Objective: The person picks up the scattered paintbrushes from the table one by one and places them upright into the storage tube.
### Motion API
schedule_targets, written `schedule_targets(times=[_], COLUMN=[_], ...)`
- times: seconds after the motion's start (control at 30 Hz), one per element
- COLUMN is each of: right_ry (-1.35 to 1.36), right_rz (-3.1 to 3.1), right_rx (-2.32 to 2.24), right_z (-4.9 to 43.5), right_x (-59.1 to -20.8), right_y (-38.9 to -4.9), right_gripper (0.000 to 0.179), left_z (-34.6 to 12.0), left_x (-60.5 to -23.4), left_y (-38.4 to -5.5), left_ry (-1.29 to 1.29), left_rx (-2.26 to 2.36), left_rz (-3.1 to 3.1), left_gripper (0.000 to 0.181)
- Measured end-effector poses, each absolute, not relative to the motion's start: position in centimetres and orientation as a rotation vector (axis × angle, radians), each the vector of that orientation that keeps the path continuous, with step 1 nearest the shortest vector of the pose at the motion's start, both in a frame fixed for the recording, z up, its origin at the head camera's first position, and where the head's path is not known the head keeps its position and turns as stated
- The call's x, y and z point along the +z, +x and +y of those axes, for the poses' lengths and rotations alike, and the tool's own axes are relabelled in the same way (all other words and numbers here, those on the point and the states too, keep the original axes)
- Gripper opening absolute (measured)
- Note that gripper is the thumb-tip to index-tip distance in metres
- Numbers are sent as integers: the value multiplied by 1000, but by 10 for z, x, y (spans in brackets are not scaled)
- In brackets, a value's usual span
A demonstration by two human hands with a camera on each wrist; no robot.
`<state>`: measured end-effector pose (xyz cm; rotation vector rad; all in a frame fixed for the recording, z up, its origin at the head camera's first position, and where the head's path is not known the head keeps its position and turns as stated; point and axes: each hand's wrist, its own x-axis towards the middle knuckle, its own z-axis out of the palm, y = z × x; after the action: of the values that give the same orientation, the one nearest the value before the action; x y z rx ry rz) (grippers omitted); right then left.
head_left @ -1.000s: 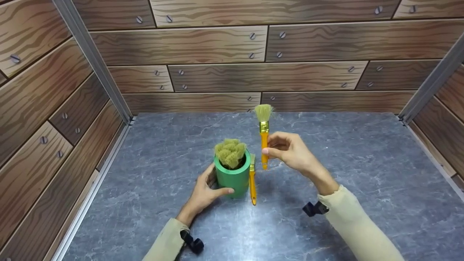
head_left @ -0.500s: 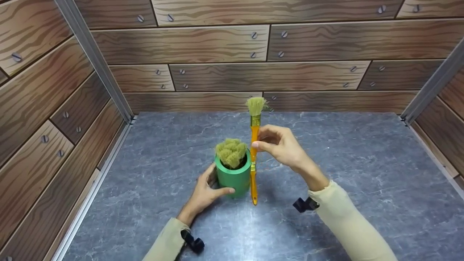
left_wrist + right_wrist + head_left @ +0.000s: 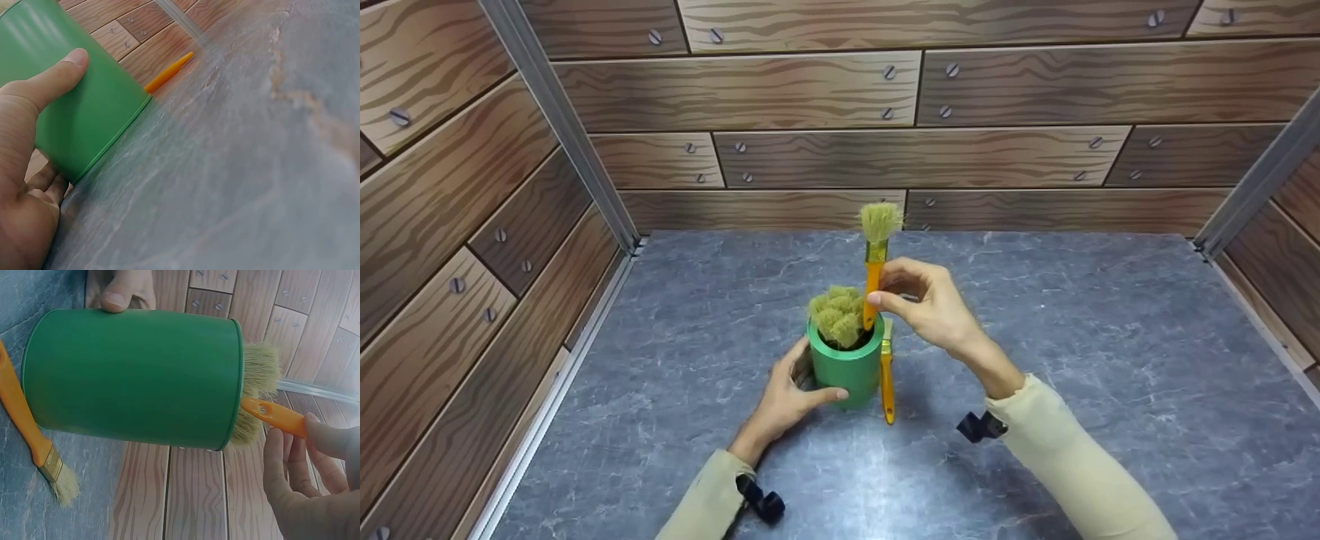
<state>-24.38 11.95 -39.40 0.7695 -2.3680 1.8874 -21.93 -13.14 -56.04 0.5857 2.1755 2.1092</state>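
Observation:
A green cylindrical cup [image 3: 847,375] stands upright on the table, with the bristle heads of several brushes [image 3: 837,311] showing above its rim. My left hand [image 3: 784,401] grips the cup low on its left side, thumb across the front. Between thumb and fingers, my right hand [image 3: 926,304] pinches the orange handle of a paintbrush [image 3: 872,277], bristles up. The handle's holed end is right at the cup's mouth, as the right wrist view also shows. Another paintbrush [image 3: 888,382] lies on the table just right of the cup, its handle toward me.
The grey marbled table [image 3: 697,300] is bounded by wood-plank patterned walls [image 3: 810,157] at the back and sides. Metal corner posts [image 3: 562,127] rise at the back left and back right. A black camera mount [image 3: 982,427] sits on the right wrist, and another [image 3: 761,499] on the left.
My right hand has moved left with the paintbrush, from beside the cup to above its mouth. My left hand keeps its hold on the cup, and the brush on the table lies as before.

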Motion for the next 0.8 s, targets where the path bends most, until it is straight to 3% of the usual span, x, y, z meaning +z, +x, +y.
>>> schedule_targets(times=[0.2, 0.47, 0.8], right_ry=[793, 803, 774], right_rz=[-2379, -2335, -2383], right_rx=[1847, 1943, 1886], right_z=[118, 121, 129], right_x=[-399, -402, -411], right_y=[-244, -242, -240], right_gripper=[16, 35, 35], left_z=[-131, -131, -132], left_x=[-560, -559, -561], left_y=[-219, -219, -218], left_ry=[583, 594, 587], left_rx=[2110, 2110, 2090], left_rz=[2178, 2185, 2197], left_gripper=[102, 102, 103])
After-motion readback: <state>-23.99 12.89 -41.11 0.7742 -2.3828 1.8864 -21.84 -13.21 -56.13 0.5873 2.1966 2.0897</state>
